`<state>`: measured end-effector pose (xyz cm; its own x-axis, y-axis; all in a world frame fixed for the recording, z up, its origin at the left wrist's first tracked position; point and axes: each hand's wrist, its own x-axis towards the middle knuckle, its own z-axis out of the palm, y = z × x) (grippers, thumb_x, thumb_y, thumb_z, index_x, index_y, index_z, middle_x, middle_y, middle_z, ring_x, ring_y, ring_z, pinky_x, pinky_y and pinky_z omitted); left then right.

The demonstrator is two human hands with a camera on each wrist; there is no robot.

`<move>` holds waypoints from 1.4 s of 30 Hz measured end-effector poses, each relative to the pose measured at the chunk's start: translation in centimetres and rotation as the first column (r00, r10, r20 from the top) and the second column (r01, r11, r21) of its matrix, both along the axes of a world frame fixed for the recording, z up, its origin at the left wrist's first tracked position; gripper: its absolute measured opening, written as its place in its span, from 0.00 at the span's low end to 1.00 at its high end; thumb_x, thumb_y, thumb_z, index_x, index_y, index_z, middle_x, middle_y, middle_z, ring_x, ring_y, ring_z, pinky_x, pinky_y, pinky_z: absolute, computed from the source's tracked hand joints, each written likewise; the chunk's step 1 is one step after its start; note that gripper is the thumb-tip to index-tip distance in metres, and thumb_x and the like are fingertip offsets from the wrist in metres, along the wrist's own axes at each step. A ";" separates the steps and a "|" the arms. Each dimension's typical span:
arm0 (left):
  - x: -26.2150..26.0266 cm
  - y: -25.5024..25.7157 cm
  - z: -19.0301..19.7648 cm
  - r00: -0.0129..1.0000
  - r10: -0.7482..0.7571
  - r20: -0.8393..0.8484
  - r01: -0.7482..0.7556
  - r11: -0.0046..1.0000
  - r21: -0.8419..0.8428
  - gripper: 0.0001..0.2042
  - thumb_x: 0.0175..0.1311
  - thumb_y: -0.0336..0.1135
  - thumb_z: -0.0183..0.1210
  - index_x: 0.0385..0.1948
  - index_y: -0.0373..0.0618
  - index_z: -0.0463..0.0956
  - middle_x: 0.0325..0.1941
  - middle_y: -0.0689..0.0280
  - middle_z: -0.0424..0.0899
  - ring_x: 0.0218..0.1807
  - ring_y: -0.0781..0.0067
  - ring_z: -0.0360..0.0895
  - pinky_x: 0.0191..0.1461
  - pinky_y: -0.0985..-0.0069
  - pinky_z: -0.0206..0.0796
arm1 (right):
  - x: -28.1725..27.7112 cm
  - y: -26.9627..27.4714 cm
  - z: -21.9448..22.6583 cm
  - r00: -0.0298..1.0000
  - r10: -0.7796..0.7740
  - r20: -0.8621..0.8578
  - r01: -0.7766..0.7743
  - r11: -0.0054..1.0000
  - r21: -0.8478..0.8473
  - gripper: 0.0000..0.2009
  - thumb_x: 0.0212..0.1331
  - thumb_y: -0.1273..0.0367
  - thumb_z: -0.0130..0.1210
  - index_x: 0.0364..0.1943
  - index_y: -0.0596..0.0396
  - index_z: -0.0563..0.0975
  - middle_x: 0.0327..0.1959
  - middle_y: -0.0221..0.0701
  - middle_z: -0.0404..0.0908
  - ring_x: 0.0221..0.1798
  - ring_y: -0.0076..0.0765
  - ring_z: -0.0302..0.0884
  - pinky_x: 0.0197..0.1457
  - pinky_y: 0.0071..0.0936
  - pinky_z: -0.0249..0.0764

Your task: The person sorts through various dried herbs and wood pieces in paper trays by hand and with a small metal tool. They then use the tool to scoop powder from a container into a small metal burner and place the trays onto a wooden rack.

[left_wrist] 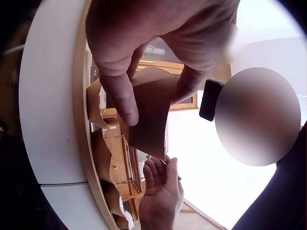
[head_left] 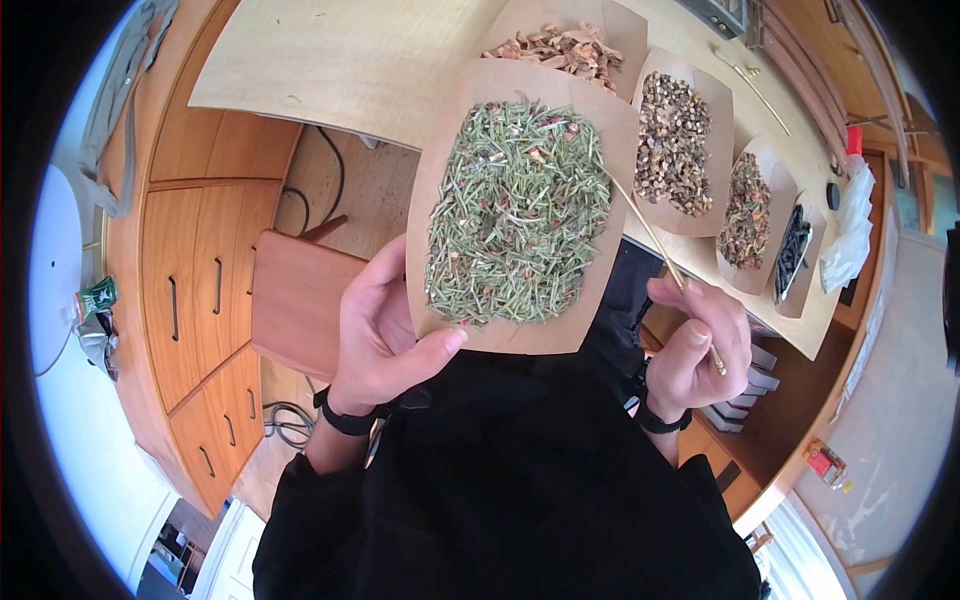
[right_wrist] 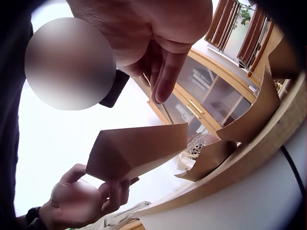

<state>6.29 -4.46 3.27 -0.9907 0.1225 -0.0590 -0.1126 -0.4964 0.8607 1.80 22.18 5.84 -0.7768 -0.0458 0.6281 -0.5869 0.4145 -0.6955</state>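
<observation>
My left hand [head_left: 385,330] grips the near left corner of a brown paper tray [head_left: 540,340], thumb over the rim and fingers underneath. A layer of chopped dried green herb [head_left: 515,210] with a few reddish bits covers its bottom. In the left wrist view the tray's outer wall [left_wrist: 152,115] shows between thumb and fingers. To the right of the tray, my right hand [head_left: 705,345] pinches a thin brass rod [head_left: 655,240] between thumb and fingers. The rod's far tip overlaps the tray's right side by the herb. In the right wrist view the tray [right_wrist: 139,148] is held up off the table.
On the wooden table [head_left: 320,60] stand paper trays of brown dried slices [head_left: 560,50], dark-and-pale pieces [head_left: 675,145], mixed reddish-green herb [head_left: 745,215] and dark strips [head_left: 793,250]. Another brass rod [head_left: 765,100] lies behind them. A white plastic bag [head_left: 848,230] sits at the right, a stool [head_left: 300,300] below left.
</observation>
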 end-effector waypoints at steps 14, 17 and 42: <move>0.0 -0.3 -0.3 1.000 0.009 -0.005 -0.009 1.000 -0.012 0.37 0.55 0.19 0.65 0.69 0.28 0.58 0.65 0.56 0.73 0.67 0.69 0.72 0.72 0.67 0.62 | 0.0 -0.9 0.5 0.943 0.329 0.054 -0.324 0.943 -0.078 0.15 0.66 0.69 0.64 0.46 0.72 0.82 0.35 0.50 0.85 0.34 0.45 0.87 0.35 0.29 0.83; 0.0 -0.5 -0.4 1.000 0.017 0.024 -0.017 1.000 -0.018 0.37 0.55 0.19 0.66 0.69 0.28 0.59 0.66 0.57 0.73 0.67 0.69 0.72 0.72 0.67 0.62 | -0.1 -0.8 0.5 0.923 0.379 0.072 -0.375 0.925 -0.060 0.15 0.67 0.69 0.62 0.46 0.73 0.81 0.35 0.51 0.85 0.33 0.45 0.86 0.35 0.29 0.83; 0.2 -0.9 -0.6 0.999 -0.039 -0.002 0.039 0.999 -0.017 0.38 0.53 0.18 0.66 0.69 0.28 0.58 0.64 0.55 0.74 0.67 0.68 0.73 0.71 0.68 0.64 | -0.3 -0.4 1.4 0.998 0.062 -0.026 -0.060 0.995 0.082 0.13 0.70 0.67 0.59 0.42 0.70 0.81 0.35 0.47 0.85 0.30 0.44 0.87 0.32 0.28 0.82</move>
<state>6.50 -5.34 2.65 -0.9853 0.1603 -0.0586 -0.1293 -0.4773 0.8692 1.53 21.76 7.21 -0.7528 -0.1441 0.6422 -0.6318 0.4316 -0.6438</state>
